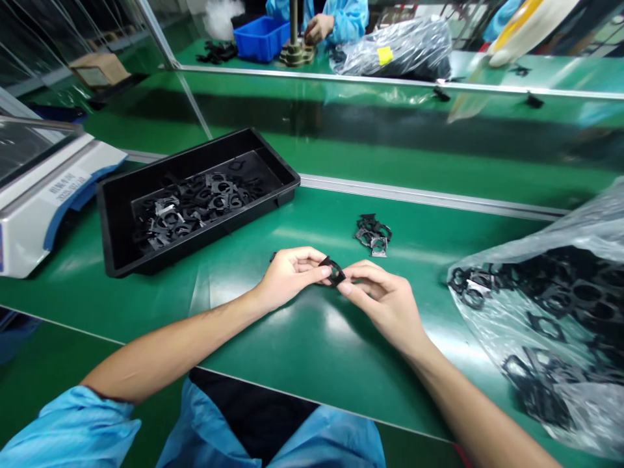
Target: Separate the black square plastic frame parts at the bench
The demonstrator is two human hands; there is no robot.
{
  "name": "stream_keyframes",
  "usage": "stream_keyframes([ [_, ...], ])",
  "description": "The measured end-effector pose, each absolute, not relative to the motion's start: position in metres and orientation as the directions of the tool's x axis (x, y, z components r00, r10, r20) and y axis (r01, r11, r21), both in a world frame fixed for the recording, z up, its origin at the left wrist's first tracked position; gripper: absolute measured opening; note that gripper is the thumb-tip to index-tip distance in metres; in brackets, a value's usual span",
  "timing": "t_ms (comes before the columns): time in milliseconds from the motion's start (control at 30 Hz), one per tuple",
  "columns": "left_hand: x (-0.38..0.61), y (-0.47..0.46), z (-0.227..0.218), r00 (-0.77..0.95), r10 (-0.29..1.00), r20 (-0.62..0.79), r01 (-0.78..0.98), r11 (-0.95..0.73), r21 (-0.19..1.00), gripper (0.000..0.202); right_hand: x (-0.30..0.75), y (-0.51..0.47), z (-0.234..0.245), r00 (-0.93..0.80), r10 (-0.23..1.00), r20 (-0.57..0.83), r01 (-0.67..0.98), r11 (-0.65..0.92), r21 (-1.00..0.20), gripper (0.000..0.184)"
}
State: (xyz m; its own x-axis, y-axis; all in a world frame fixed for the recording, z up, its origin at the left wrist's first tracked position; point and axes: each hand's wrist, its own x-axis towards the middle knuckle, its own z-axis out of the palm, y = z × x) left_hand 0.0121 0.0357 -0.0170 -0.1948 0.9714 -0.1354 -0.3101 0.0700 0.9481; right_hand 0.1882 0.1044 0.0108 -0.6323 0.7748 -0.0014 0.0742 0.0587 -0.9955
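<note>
A small black ring-shaped plastic part (334,270) is held between both hands above the green table. My left hand (296,275) pinches its left side between thumb and fingers. On the other side, the thumb and fingertips of my right hand (383,296) close on its right edge. Behind the hands lies a small pile of similar black parts (373,234). A bit of something dark shows just behind my left hand, mostly covered by it.
Left of my hands stands a black tray (205,244) holding many loose black parts. A white-and-blue device (63,188) is at the far left. To the right lies a clear plastic bag (487,331) full of black parts. Beyond a partition, a co-worker's hand (319,28) is near a blue bin (260,39).
</note>
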Motion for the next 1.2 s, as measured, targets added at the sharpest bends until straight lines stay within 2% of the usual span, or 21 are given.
stream_keyframes([
  [167,0.0116,0.0339,-0.0169,-0.148,0.98,-0.131,-0.263,0.088,0.961,0.034,0.1884,0.1043,0.0063,-0.624,0.781,-0.007,0.091,0.063,-0.994,0.032],
  [333,0.0107,0.0337,-0.0158,-0.19,0.978,-0.082,-0.227,0.038,0.973,0.031,0.1889,0.1054,0.0062,-0.631,0.776,-0.019,0.127,0.079,-0.989,0.035],
  [533,0.011,0.033,-0.0158,-0.174,0.979,-0.106,-0.196,0.071,0.978,0.026,0.1901,0.1062,0.0049,-0.593,0.805,0.006,0.153,0.119,-0.981,0.034],
  [667,0.0116,0.0336,-0.0167,-0.196,0.974,-0.114,-0.223,0.069,0.972,0.03,0.1892,0.1051,0.0047,-0.587,0.809,-0.025,0.146,0.076,-0.986,0.036],
  [933,0.0133,0.0349,-0.0162,-0.146,0.979,-0.14,-0.407,0.069,0.911,0.039,0.1884,0.1031,0.0077,-0.588,0.807,-0.047,0.122,0.031,-0.992,0.043],
  [1200,0.0106,0.0351,-0.0212,-0.189,0.981,-0.051,-0.298,-0.008,0.955,0.036,0.1872,0.1048,0.0106,-0.627,0.77,-0.121,0.134,-0.046,-0.99,0.049],
])
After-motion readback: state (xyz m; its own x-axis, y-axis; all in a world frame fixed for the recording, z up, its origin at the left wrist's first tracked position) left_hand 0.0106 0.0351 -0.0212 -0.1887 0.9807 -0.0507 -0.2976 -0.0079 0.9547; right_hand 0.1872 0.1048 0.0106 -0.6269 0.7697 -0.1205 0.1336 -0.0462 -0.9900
